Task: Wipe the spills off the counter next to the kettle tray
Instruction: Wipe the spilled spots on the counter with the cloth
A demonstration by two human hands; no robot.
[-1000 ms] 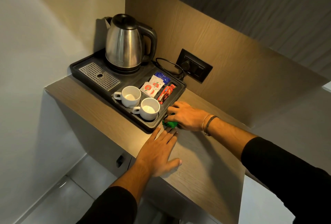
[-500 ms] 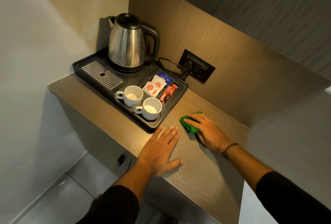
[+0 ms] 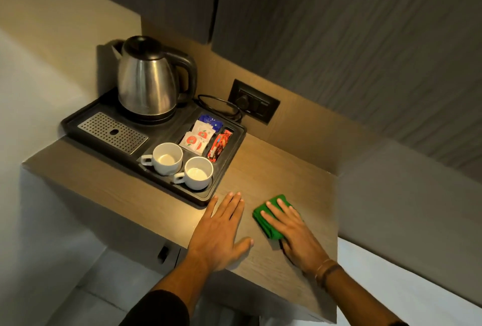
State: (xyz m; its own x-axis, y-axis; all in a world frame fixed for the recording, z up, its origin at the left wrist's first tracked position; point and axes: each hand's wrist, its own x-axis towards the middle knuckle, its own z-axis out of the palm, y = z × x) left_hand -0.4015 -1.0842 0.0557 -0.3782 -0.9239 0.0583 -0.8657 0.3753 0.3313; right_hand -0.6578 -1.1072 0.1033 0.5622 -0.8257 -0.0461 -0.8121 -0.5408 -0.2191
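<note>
The right hand [image 3: 293, 231] lay flat with straight fingers pressing a folded green cloth [image 3: 271, 217] onto the wooden worktop [image 3: 273, 169], near its front edge and to the right of the black kettle tray [image 3: 229, 153]. The left hand [image 3: 221, 229] rested palm down, fingers extended and holding nothing, between tray and cloth. The cloth looked bunched and bright green.

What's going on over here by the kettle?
A person is wiping the wooden counter next to the black kettle tray. The right hand presses a folded green cloth flat on the counter with straight fingers. The left hand lies flat beside the tray's near corner, holding nothing. The kettle, two white cups and sachets sit on the tray. No spill shows.
</note>
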